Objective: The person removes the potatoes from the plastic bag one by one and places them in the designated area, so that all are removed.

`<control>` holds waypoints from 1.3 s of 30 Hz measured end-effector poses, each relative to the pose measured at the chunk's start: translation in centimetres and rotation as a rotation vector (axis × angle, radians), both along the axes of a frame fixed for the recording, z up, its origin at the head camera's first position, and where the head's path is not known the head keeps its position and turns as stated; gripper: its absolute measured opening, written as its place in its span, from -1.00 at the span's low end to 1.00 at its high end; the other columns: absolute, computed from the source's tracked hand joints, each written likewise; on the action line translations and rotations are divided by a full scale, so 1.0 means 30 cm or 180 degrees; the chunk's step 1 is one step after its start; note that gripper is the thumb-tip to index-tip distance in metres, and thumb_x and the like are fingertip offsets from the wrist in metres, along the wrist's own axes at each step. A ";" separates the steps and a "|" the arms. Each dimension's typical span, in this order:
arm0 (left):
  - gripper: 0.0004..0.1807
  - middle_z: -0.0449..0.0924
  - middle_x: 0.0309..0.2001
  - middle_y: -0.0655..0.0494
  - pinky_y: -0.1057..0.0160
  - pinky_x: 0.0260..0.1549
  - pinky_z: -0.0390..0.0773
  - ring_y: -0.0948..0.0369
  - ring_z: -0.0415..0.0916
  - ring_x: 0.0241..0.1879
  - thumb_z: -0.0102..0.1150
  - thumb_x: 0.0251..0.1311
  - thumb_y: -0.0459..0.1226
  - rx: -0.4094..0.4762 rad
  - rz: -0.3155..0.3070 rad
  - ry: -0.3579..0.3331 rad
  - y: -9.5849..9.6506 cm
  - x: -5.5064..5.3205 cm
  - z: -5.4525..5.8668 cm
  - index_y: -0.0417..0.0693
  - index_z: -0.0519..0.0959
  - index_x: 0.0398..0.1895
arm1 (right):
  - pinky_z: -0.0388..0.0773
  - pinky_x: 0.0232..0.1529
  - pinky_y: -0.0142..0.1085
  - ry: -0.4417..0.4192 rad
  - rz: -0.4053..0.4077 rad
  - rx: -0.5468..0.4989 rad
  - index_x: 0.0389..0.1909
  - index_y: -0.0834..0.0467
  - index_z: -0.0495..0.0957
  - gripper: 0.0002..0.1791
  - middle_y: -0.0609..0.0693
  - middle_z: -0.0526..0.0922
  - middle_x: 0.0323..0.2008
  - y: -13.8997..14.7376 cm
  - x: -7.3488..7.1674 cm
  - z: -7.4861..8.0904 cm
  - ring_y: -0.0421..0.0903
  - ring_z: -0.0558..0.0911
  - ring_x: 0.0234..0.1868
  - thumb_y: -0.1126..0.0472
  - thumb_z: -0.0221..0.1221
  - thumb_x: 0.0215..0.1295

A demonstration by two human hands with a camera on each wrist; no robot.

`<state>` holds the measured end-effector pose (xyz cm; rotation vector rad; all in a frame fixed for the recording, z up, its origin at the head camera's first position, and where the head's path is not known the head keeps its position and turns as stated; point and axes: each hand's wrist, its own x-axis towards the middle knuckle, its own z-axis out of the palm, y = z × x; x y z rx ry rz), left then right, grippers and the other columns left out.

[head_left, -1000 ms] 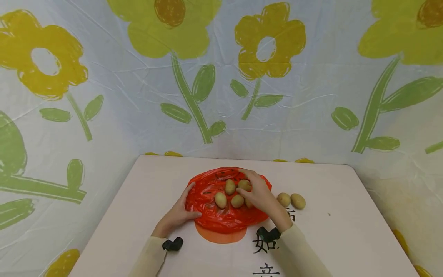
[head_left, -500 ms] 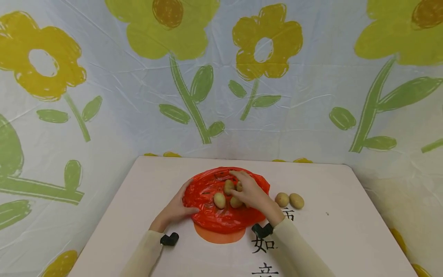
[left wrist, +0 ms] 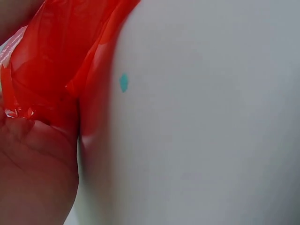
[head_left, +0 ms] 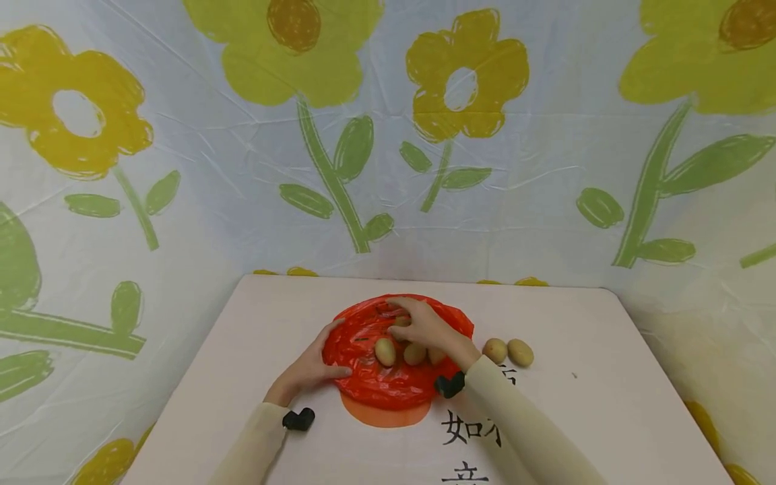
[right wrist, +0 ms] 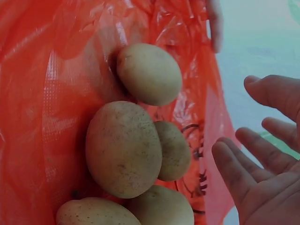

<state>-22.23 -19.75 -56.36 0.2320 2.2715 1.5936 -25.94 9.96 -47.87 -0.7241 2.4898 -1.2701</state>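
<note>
A red plastic bag lies spread on the table with several potatoes on top, among them a pale potato and a potato beside it. My left hand rests against the bag's left side, thumb and fingers spread; red film lies against the palm in the left wrist view. Over the potatoes, my right hand partly hides a potato. In the right wrist view its fingers are spread, apart from the large potato and holding nothing.
Two loose potatoes sit on the white table, right of the bag. Black characters and an orange shape are printed on the tabletop. Flower-patterned cloth hangs behind and at both sides.
My right hand has moved left across the bag, from the right-hand potatoes to the one further left at the back. My left hand stays at the bag's left side.
</note>
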 end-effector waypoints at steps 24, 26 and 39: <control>0.26 -0.04 0.64 0.21 -0.20 0.48 0.28 -0.04 -0.04 0.61 0.59 -0.02 -0.24 0.0265 -0.0067 0.0089 0.001 -0.001 -0.006 0.50 -0.06 0.63 | 0.70 -0.05 -0.15 -0.0510 0.0358 0.0531 0.39 0.01 0.51 -0.45 0.02 0.62 0.24 -0.044 -0.013 -0.074 -0.09 0.62 -0.09 0.11 0.31 0.39; 0.26 -0.04 0.64 0.22 -0.19 0.48 0.27 -0.03 -0.04 0.61 0.59 -0.03 -0.24 0.0271 -0.0067 0.0091 0.001 -0.001 -0.008 0.49 -0.06 0.63 | 0.68 -0.22 -0.20 -0.0640 0.0336 0.0519 0.38 0.01 0.52 -0.45 -0.01 0.64 0.16 -0.048 -0.005 -0.071 -0.07 0.61 -0.24 0.15 0.31 0.38; 0.25 -0.05 0.64 0.14 -0.22 0.50 0.22 -0.06 -0.01 0.60 0.56 0.00 -0.26 0.0244 -0.0074 0.0124 -0.004 0.004 -0.007 0.43 -0.08 0.65 | 0.63 -0.15 -0.39 -0.0113 0.0773 0.0568 0.26 0.00 0.62 -0.53 -0.08 0.68 0.13 -0.093 -0.002 -0.105 -0.13 0.51 -0.02 0.26 0.31 0.33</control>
